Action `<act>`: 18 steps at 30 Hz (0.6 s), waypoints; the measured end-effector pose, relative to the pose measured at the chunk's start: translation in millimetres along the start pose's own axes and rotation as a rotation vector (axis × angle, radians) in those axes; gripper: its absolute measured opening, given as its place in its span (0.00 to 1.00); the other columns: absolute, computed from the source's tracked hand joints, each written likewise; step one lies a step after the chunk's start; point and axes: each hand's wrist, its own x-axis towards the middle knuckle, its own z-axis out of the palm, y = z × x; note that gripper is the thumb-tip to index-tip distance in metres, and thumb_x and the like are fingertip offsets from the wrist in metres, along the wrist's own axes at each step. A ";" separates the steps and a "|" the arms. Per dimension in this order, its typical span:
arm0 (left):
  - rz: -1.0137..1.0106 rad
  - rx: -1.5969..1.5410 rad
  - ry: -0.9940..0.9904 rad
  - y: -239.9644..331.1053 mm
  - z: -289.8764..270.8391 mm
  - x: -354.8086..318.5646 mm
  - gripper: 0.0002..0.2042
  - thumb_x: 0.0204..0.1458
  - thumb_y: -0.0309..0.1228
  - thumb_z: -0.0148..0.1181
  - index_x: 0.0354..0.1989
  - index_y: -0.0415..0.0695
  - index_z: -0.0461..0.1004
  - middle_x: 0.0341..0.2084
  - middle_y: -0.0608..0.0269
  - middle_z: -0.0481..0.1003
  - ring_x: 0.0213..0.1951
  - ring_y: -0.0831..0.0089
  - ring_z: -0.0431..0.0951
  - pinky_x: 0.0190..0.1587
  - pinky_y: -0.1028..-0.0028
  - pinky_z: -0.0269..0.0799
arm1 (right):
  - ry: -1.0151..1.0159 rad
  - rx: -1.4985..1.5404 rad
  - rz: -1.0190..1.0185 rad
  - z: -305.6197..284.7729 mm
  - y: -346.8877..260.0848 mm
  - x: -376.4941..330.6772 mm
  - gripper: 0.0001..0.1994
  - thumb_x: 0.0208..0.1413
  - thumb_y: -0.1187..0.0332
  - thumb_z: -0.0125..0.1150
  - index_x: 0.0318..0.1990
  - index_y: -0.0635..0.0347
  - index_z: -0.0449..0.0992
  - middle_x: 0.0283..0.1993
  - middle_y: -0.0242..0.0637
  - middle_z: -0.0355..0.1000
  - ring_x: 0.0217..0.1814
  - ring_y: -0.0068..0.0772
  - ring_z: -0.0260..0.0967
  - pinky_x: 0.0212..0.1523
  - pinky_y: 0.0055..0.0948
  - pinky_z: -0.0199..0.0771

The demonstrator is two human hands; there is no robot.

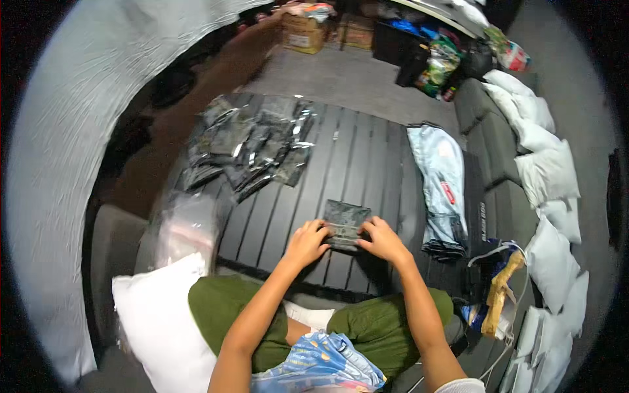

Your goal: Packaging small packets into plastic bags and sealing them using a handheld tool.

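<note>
On the black slatted table (377,144) in front of me lies a small folded dark grey patterned cloth (346,215). My left hand (308,242) grips its left edge, with the thumb at the near side and the fingers curled over the top. At the opposite edge my right hand (385,240) holds it the same way, fingers bent and thumb inward. The cloth is a flat, roughly square bundle, and a fold line runs across it between my hands. Whatever lies under the fingertips is hidden.
Several dark garments in clear plastic bags (246,141) cover the table's far left. Folded light-blue jeans (440,183) lie at the right. Clear plastic bags (187,226) sit at the near left, above a white pillow (164,321). White cushions (547,177) line the grey sofa (488,144).
</note>
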 end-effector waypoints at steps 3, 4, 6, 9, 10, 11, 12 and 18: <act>-0.077 0.048 0.077 19.5 1.3 5.7 0.14 0.39 0.32 0.60 0.37 0.47 0.70 0.45 0.60 0.65 0.48 0.60 0.65 0.47 0.65 0.64 | -0.070 -0.085 -0.048 -15.5 14.1 -8.4 0.17 0.41 0.61 0.63 0.38 0.60 0.71 0.41 0.47 0.64 0.47 0.48 0.60 0.48 0.37 0.63; -0.074 0.054 0.092 17.8 -5.3 1.8 0.14 0.40 0.33 0.60 0.37 0.47 0.70 0.46 0.60 0.65 0.48 0.60 0.65 0.48 0.64 0.64 | -0.072 -0.076 -0.015 -15.0 10.6 -15.1 0.17 0.41 0.60 0.62 0.38 0.59 0.72 0.41 0.47 0.64 0.47 0.48 0.60 0.48 0.36 0.63; -0.105 0.093 0.136 -4.3 -35.1 -15.7 0.14 0.40 0.33 0.60 0.38 0.48 0.70 0.46 0.60 0.65 0.48 0.60 0.65 0.48 0.64 0.63 | -0.107 -0.012 0.087 -18.1 -13.3 -11.1 0.14 0.45 0.60 0.60 0.36 0.60 0.73 0.41 0.46 0.64 0.47 0.46 0.60 0.47 0.35 0.62; -0.253 0.139 0.130 -18.7 -90.1 -36.3 0.17 0.41 0.35 0.59 0.41 0.48 0.70 0.48 0.59 0.65 0.49 0.59 0.65 0.49 0.64 0.64 | 0.014 -0.049 -0.021 -12.1 -16.9 -8.4 0.11 0.48 0.63 0.57 0.35 0.60 0.73 0.41 0.44 0.64 0.45 0.45 0.61 0.45 0.36 0.63; -0.285 0.180 0.178 -31.0 -105.1 -46.6 0.17 0.41 0.35 0.59 0.42 0.48 0.69 0.48 0.59 0.65 0.49 0.59 0.65 0.49 0.64 0.64 | 0.011 -0.054 -0.045 -12.6 -23.8 -7.8 0.11 0.48 0.63 0.57 0.35 0.60 0.73 0.41 0.44 0.64 0.45 0.45 0.61 0.45 0.36 0.63; -0.313 0.219 0.226 -44.9 -118.3 -57.3 0.18 0.41 0.35 0.59 0.43 0.47 0.69 0.49 0.59 0.64 0.49 0.59 0.65 0.49 0.64 0.64 | 0.120 -0.016 -0.122 -13.9 -30.4 -7.2 0.09 0.49 0.65 0.56 0.34 0.61 0.73 0.40 0.43 0.64 0.45 0.45 0.61 0.45 0.36 0.62; -0.358 0.274 0.256 -63.6 -128.3 -70.3 0.19 0.41 0.35 0.59 0.44 0.47 0.68 0.49 0.58 0.64 0.50 0.58 0.64 0.51 0.63 0.62 | 0.225 0.026 -0.200 -15.3 -37.5 -6.4 0.08 0.49 0.67 0.55 0.34 0.61 0.72 0.40 0.42 0.65 0.45 0.45 0.61 0.45 0.36 0.62; -0.388 0.478 0.547 -167.5 -193.6 -139.5 0.28 0.47 0.47 0.54 0.55 0.47 0.60 0.51 0.53 0.63 0.59 0.58 0.54 0.59 0.59 0.47 | 0.297 0.165 -0.344 -21.7 -74.1 7.6 0.04 0.47 0.73 0.55 0.30 0.65 0.71 0.31 0.41 0.69 0.36 0.39 0.66 0.39 0.28 0.64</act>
